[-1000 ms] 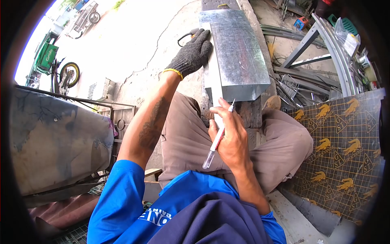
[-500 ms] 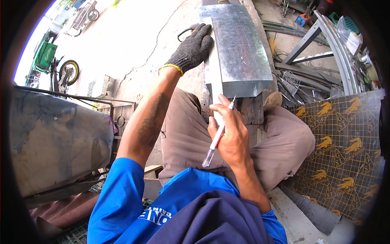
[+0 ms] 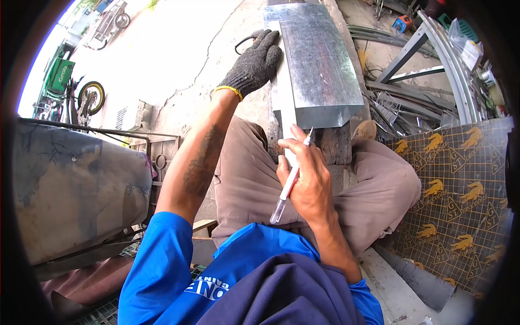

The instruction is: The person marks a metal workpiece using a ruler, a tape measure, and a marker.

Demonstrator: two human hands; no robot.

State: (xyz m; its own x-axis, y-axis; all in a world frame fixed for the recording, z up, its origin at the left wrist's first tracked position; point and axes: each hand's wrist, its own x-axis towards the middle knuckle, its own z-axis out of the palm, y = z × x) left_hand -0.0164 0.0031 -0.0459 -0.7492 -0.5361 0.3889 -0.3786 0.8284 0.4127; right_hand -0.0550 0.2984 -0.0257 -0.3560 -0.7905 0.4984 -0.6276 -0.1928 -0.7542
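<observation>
The sheet-metal piece (image 3: 325,70) is silvery and shiny, with a mottled, cloudy surface, thin scratches and a faint line across it. Its near edge is bent down into a lip with slanted ends. It lies on a dark, worn wooden bench (image 3: 337,151), its length running from near to far. A long, pale, flat strip (image 3: 288,100) lies along its left side and reaches past the near edge. The left hand (image 3: 253,64), in a dark grey glove with a yellow cuff, rests on the strip's far part, fingers close together. The bare right hand (image 3: 307,176) has its thumb and fingers bent around the strip's near end and also holds a clear-ended pen (image 3: 287,192), tip pointing far. To the right stands a dark board (image 3: 455,203) with yellow crocodile prints.
</observation>
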